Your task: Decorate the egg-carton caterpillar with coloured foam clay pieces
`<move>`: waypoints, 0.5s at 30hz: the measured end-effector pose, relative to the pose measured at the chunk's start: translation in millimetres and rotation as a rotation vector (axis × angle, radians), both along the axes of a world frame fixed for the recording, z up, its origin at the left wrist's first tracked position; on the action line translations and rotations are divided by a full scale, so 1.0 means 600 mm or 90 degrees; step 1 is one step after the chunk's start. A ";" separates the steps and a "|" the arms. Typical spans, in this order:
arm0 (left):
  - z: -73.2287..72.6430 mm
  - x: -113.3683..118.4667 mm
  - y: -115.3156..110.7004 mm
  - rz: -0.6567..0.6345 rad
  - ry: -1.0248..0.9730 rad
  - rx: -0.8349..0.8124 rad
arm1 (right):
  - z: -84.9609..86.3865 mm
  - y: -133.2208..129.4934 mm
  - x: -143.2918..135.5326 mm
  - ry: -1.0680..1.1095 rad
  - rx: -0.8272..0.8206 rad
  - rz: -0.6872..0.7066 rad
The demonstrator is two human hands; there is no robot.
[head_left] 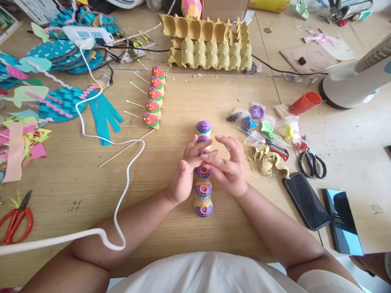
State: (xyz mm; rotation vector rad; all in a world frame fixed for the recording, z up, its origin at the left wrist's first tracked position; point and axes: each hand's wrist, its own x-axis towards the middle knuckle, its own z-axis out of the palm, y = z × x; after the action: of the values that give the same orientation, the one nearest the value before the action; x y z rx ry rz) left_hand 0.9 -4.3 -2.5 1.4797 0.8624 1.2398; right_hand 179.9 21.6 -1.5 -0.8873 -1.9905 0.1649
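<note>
My left hand (pixel 181 181) and my right hand (pixel 233 169) meet above a purple-painted egg-carton strip (pixel 203 190). Their fingers are stretched out and spread, with some fingertips overlapping. Whether something small lies between those fingertips is hidden. The strip runs away from me on the table, its bumps coated in purple with blue edges. Orange rings show on the nearer bumps, and a small face marks the far end. Both hands cover part of its middle. A similar strip in red and green (pixel 153 100) stands farther left, with thin green-tipped sticks poking out.
Bags of coloured clay (pixel 268 127), a red-handled cutter (pixel 276 148), torn carton scraps (pixel 265 160) and black scissors (pixel 312 160) lie right. Two phones (pixel 307 201) are nearer. A white cable (pixel 128 171) crosses the left side. Egg cartons (pixel 214 55) stand behind; a red cup (pixel 305 102) lies tipped.
</note>
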 end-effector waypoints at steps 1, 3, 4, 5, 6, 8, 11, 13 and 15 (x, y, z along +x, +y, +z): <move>0.000 0.000 -0.001 -0.007 0.013 0.022 | 0.001 -0.001 -0.001 0.019 -0.004 -0.008; 0.002 0.000 -0.004 -0.004 0.034 0.044 | 0.003 -0.001 -0.003 0.060 -0.044 -0.025; 0.003 0.001 -0.004 0.003 0.039 0.043 | 0.003 -0.001 -0.004 0.081 -0.073 -0.032; 0.003 0.001 -0.004 0.013 0.040 0.038 | 0.002 0.000 -0.005 0.102 -0.104 -0.037; 0.004 0.000 -0.004 0.021 0.041 0.032 | 0.000 0.002 -0.006 0.123 -0.132 -0.039; 0.004 0.000 -0.003 0.028 0.039 0.026 | -0.006 0.007 -0.006 0.160 -0.176 -0.044; 0.004 -0.001 -0.003 0.023 0.032 0.022 | -0.014 0.012 -0.005 0.191 -0.206 -0.047; 0.004 0.000 -0.003 0.020 0.022 0.015 | -0.013 0.011 -0.004 0.177 -0.205 -0.038; 0.005 0.001 -0.004 0.019 0.017 -0.001 | -0.009 0.008 -0.004 0.130 -0.193 -0.020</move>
State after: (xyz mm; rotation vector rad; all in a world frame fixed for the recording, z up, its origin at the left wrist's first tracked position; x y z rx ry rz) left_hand 1.7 -6.8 0.4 1.4905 0.9050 1.2438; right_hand 177.7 26.3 -6.8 -1.0471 -1.7874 0.5295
